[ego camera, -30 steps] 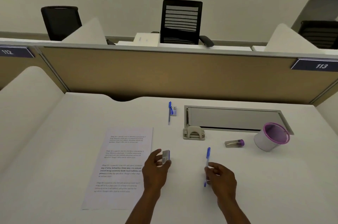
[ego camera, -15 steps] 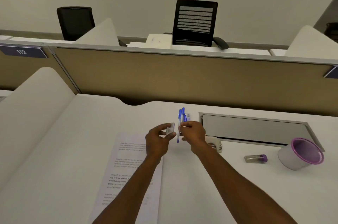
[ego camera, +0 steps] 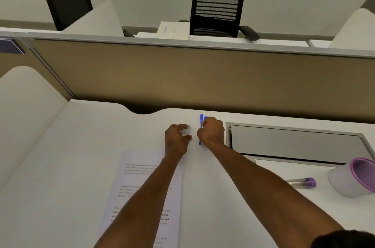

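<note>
- A printed sheet (ego camera: 142, 187) is lying flat on the white desk (ego camera: 81, 166), on the near side of the left hand, and is being partly covered by the left forearm.
- The left hand (ego camera: 176, 142) is being stretched toward the far part of the desk, fingers curled. A small clear box (ego camera: 185, 131) with a barcode label is being pinched between thumb and fingertips. Whether the box is touching the desk cannot be told.
- The right hand (ego camera: 211, 133), just beside the left, is being held as a closed fist round a blue pen (ego camera: 201, 121). The pen is pointing away from the person, with both ends sticking out of the fist.
- A second blue sliver is showing just right of the pen; whether it is another pen cannot be told.
- Right of the right hand, a grey desk hatch (ego camera: 294, 142) is lying shut. Nearer the person, a purple-capped tube (ego camera: 302, 183) and a purple-rimmed cup (ego camera: 353, 180) are resting well apart from both hands.
- Judged from this, pen and box are being brought together at the far part of the desk. The next move calls for a low, gentle release, so that the pen is not set rolling.
</note>
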Action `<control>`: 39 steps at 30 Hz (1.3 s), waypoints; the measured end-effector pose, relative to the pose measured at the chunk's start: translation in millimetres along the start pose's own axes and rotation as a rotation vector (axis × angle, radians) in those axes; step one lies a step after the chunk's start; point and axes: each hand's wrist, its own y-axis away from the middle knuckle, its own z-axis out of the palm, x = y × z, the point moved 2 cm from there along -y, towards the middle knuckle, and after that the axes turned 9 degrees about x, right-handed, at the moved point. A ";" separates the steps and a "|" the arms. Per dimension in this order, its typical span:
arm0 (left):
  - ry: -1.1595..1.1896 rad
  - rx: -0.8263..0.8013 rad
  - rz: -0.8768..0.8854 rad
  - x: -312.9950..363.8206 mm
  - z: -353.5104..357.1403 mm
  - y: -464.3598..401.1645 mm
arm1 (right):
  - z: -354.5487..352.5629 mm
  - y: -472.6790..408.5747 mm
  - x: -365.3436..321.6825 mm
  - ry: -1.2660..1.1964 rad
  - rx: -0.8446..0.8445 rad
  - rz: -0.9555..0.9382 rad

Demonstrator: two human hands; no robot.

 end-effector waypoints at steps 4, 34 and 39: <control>-0.039 -0.039 0.091 -0.8 4.6 0.0 | 7.2 2.4 -0.1 0.018 0.010 -0.042; -0.050 -0.061 0.175 -2.5 29.2 15.0 | -39.9 26.6 50.4 -0.295 0.320 -0.132; -0.036 -0.018 0.145 1.7 27.7 18.2 | -60.9 27.7 40.1 -0.376 0.333 -0.278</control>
